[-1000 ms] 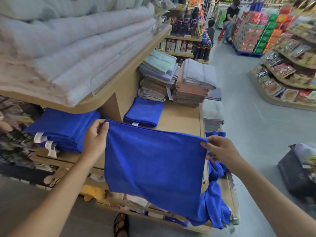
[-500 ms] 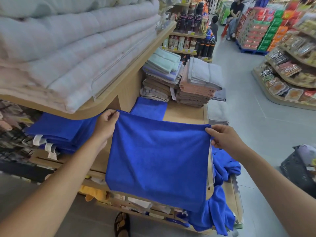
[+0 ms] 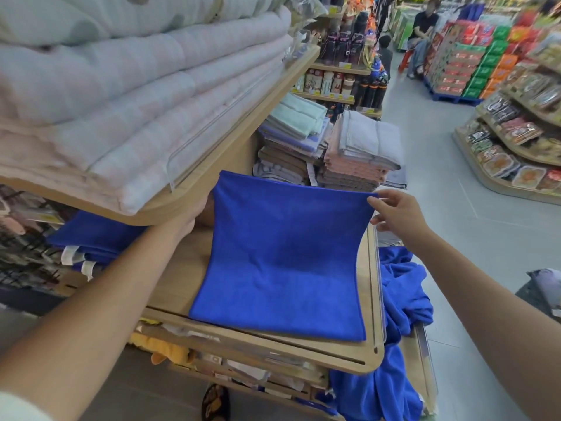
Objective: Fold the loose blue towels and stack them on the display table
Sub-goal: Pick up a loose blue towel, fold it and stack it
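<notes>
The blue towel [image 3: 279, 268] lies on the worktop [image 3: 179, 278], far edge lifted. The right hand [image 3: 397, 217] pinches one corner; fingers of the left hand [image 3: 191, 220] are hidden. A slipped corner could make a crooked fold.

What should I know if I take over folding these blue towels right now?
Left hand: holds the blue towel at its far left corner, fingers mostly hidden.
Right hand: pinches its far right corner.
Towel: near edge on the display table, far edge lifted.
Done: folded blue stack on the left.
Left: fold this one, stack it, then the loose blue towels hanging at the right.
</notes>
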Tool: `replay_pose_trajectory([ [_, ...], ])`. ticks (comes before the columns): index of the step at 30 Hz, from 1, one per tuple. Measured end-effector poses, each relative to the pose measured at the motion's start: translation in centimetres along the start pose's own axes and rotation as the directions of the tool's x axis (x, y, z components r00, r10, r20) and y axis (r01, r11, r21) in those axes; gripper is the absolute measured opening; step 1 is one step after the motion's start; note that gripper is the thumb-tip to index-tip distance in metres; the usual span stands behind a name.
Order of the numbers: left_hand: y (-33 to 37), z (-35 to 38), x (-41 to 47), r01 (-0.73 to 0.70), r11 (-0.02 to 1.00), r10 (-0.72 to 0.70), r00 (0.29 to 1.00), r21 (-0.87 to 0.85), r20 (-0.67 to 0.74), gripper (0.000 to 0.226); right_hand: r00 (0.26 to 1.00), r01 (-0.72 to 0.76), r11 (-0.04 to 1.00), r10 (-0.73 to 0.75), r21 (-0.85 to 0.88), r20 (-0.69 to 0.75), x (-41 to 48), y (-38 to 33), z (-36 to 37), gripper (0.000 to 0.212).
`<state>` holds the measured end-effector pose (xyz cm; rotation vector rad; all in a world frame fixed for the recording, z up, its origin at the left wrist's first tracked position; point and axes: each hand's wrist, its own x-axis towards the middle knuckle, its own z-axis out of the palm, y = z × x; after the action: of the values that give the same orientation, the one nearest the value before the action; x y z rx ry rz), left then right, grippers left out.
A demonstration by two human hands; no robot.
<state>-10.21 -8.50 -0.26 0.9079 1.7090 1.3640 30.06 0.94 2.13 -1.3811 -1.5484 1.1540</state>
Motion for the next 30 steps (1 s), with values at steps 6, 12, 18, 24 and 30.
replay_pose_trajectory([
  [6,-2.1,-3.0,-5.4,-0.085,0.996,0.085,0.996,0.017,0.027,0.038,0.988,0.135,0.974,-0.118,-0.183,0.103,-4.6,2.2,-1.8,0.004],
  [12,-8.8,-6.7,-14.1,-0.182,0.908,0.098,0.968,0.379,0.230,0.019,0.852,0.425,0.717,-0.110,-0.553,0.512,-13.5,6.9,-3.2,0.005],
  [18,-12.0,-3.6,-16.3,-0.362,0.682,0.320,0.929,0.636,0.185,0.014,0.851,0.524,0.447,-0.234,-0.725,0.470,-15.4,8.5,-0.5,0.017],
  [24,-10.4,4.5,-13.0,-0.528,0.554,0.403,0.847,0.644,0.347,0.017,0.837,0.503,0.635,-0.189,-0.586,0.513,-11.7,6.9,8.0,0.014],
  [30,-13.1,-0.1,-15.0,-0.669,0.366,0.331,0.743,0.647,0.581,0.028,0.753,0.608,0.503,-0.121,-0.614,0.647,-12.5,10.3,4.0,0.034],
])
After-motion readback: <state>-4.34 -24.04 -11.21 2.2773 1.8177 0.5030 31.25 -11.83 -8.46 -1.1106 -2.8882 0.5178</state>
